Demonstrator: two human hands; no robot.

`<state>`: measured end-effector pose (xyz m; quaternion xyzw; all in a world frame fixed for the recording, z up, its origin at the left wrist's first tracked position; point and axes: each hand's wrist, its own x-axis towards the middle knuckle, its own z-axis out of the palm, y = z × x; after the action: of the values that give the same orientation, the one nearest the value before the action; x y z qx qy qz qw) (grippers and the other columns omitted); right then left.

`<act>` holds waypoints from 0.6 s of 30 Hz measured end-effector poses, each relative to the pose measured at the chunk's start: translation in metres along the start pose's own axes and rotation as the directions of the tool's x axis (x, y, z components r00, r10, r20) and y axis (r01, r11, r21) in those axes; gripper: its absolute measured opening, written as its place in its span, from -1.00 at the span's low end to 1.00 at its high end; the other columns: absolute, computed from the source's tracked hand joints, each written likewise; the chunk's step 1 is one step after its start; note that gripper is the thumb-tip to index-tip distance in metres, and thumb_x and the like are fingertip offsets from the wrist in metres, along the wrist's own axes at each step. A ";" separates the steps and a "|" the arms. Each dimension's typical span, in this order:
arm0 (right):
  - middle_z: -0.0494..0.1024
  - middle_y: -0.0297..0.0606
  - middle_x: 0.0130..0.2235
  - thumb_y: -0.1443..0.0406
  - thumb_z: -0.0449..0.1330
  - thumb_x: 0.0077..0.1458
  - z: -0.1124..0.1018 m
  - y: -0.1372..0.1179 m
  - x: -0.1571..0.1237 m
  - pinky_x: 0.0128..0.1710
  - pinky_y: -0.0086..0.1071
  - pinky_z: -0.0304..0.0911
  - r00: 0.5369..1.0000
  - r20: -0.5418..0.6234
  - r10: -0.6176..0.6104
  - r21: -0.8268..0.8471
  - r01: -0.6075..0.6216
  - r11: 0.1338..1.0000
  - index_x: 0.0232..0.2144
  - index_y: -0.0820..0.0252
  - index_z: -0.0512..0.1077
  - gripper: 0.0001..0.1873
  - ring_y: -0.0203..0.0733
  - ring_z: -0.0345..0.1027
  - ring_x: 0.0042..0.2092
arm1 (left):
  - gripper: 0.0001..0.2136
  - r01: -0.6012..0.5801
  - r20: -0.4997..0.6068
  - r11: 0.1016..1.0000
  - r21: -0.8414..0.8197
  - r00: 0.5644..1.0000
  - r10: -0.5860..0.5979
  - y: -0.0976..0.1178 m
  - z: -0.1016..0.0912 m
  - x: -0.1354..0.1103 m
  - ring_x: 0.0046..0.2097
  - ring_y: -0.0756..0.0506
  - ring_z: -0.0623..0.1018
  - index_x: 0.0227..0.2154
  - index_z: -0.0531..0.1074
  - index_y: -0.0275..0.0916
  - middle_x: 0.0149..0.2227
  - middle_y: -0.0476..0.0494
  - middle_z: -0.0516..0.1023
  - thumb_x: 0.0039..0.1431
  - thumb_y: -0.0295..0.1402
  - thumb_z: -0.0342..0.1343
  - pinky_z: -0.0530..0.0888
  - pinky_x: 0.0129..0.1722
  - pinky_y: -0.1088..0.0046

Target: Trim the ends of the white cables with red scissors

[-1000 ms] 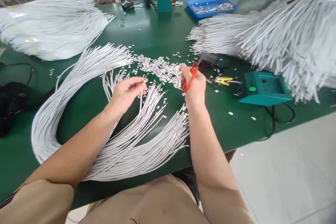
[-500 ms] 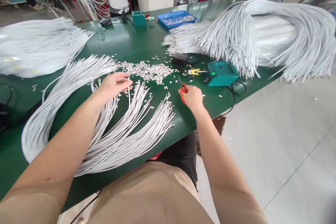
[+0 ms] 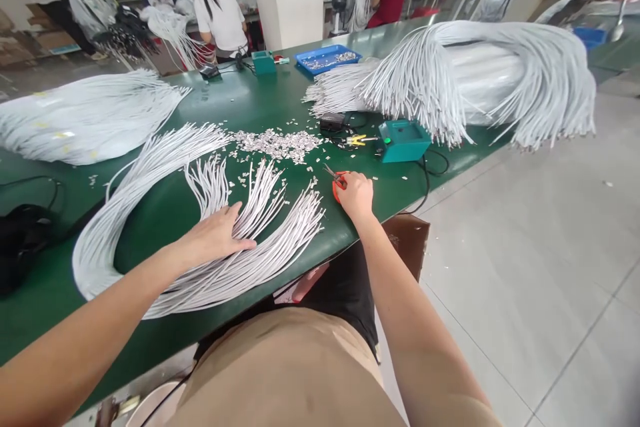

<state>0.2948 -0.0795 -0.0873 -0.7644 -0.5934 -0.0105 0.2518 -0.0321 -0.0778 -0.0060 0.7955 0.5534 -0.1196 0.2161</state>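
My left hand (image 3: 215, 237) lies over the white cables (image 3: 280, 260), thumb spread away from the fingers. The middle bundle of cable ends (image 3: 260, 193) fans out between thumb and fingers, and I see no firm grip on it. In my right hand (image 3: 357, 195) are scissors (image 3: 339, 180) with orange-red handles. Their blades point up and left, slightly apart, over the green table (image 3: 300, 233). Beyond both hands lies a heap of small pale metallic-looking pieces (image 3: 280, 143). The cables curve round at the left in a thick loop.
A teal box-shaped device (image 3: 405, 141) with a yellow clip (image 3: 357, 140) stands right of the heap. Large cable bundles lie at the back right (image 3: 450, 60) and left (image 3: 85, 113). A blue tray (image 3: 325, 60) sits behind. People work farther back.
My left hand has come down and nearer to me, from beside the heap onto the cables, its fingers opening from a pinch. My right hand keeps the scissors. The view has tilted up.
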 end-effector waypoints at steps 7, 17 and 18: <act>0.55 -0.07 -0.26 0.33 0.08 0.09 0.000 0.000 -0.001 -0.22 -0.27 0.02 1.000 0.021 -0.006 -0.004 0.006 1.000 -0.38 0.24 0.48 -0.83 -0.04 0.32 -0.16 | -0.44 0.014 -0.092 0.995 0.104 0.996 -0.005 0.009 0.018 0.007 -0.01 -0.46 0.50 0.13 0.22 -0.42 0.00 -0.58 0.44 0.06 -0.27 0.02 0.39 -0.12 0.11; 0.56 -0.04 -0.25 0.35 0.06 0.08 -0.002 0.000 0.001 -0.22 -0.27 0.05 1.000 0.014 -0.014 0.022 0.013 1.000 -0.36 0.26 0.49 -0.80 -0.01 0.34 -0.14 | -0.71 0.055 -0.208 0.994 0.096 0.978 -0.034 0.014 0.020 0.011 -0.14 -0.39 0.56 -0.19 0.36 -0.34 -0.13 -0.51 0.50 -0.03 -0.42 0.07 0.40 -0.21 0.18; 0.57 -0.04 -0.25 0.35 0.06 0.08 -0.002 0.001 0.001 -0.22 -0.27 0.05 1.000 0.015 -0.015 0.023 0.015 1.000 -0.35 0.26 0.49 -0.80 -0.01 0.34 -0.13 | -0.71 0.064 -0.218 0.995 0.080 0.975 -0.045 0.012 0.017 0.011 -0.19 -0.36 0.57 -0.20 0.36 -0.33 -0.21 -0.45 0.53 -0.04 -0.41 0.08 0.40 -0.25 0.21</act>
<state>0.2962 -0.0798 -0.0855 -0.7572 -0.6011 0.0002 0.2558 -0.0161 -0.0807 -0.0234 0.7968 0.5896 -0.0620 0.1168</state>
